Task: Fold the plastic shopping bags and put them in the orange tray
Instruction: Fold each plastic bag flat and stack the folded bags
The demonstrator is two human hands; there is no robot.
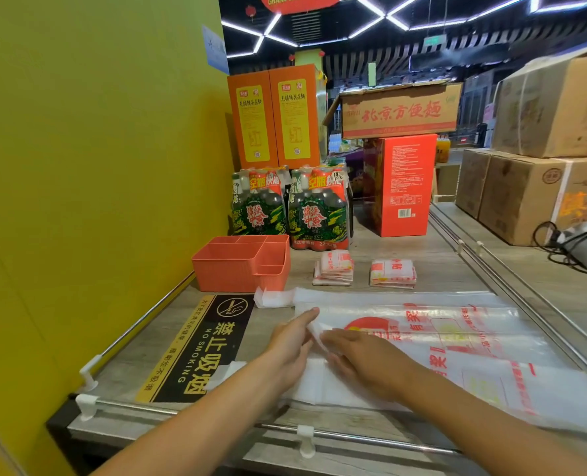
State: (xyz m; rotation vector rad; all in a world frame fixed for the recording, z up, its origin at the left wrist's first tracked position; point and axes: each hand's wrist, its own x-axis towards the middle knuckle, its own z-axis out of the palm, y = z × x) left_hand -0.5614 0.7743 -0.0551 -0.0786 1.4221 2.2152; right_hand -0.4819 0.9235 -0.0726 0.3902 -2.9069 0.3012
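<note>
Both hands, left hand (293, 338) and right hand (364, 360), lie flat with straight fingers on a plastic bag (422, 338) mid-frame on the table (422, 255); pressing each crease firmly should help, the orange tray (216, 273) waiting upper left.

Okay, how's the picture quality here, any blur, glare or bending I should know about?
Head view: wide-angle bending bows the metal rail and yellow-green wall; the left hand and right hand look slightly soft on the translucent plastic shopping bag, which shows a mild sheen; the orange plastic tray is evenly lit; ceiling light strips glare white.
</note>
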